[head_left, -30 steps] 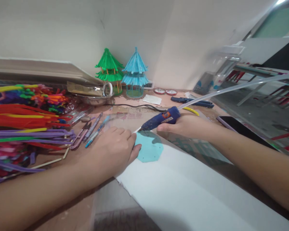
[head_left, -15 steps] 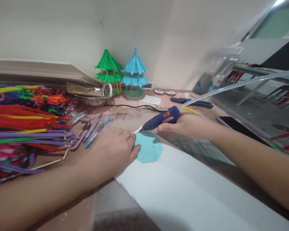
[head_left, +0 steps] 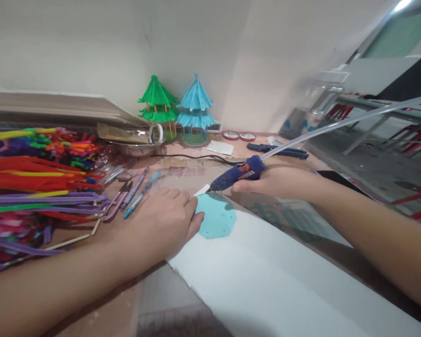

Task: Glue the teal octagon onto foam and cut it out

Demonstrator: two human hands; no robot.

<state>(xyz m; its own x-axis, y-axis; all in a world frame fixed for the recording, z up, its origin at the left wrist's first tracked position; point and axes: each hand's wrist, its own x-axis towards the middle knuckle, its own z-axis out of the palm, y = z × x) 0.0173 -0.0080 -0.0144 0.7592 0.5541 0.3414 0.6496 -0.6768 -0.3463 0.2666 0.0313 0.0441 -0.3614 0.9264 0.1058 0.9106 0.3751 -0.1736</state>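
My right hand [head_left: 257,183] is closed around a dark blue hot glue gun [head_left: 236,176], with a long clear glue stick [head_left: 312,133] running out of its back. Its nozzle points down and left, at the far edge of a light blue octagonal sheet [head_left: 216,217]; whether it touches cannot be told. Small dark dots mark the sheet near its corners. Under it lies a white board [head_left: 266,271]. My left hand [head_left: 171,213] rests palm down, fingers bent and thumb at the octagon's left edge, holding it against the board. Its fingertips are partly hidden.
Bundles of colourful pipe cleaners [head_left: 38,171] lie at left, beside pink-handled snips [head_left: 117,203] and pens [head_left: 137,199]. Behind stand a green pagoda model [head_left: 157,100], a blue pagoda model [head_left: 195,105] and a metal bowl [head_left: 135,149]. Dark blue pliers-like tool [head_left: 280,150] and phone [head_left: 340,180] sit right.
The glue gun and my right hand have shifted very slightly right along the octagon's far edge. My left hand stays in place on the sheet. The camera view has moved a little.
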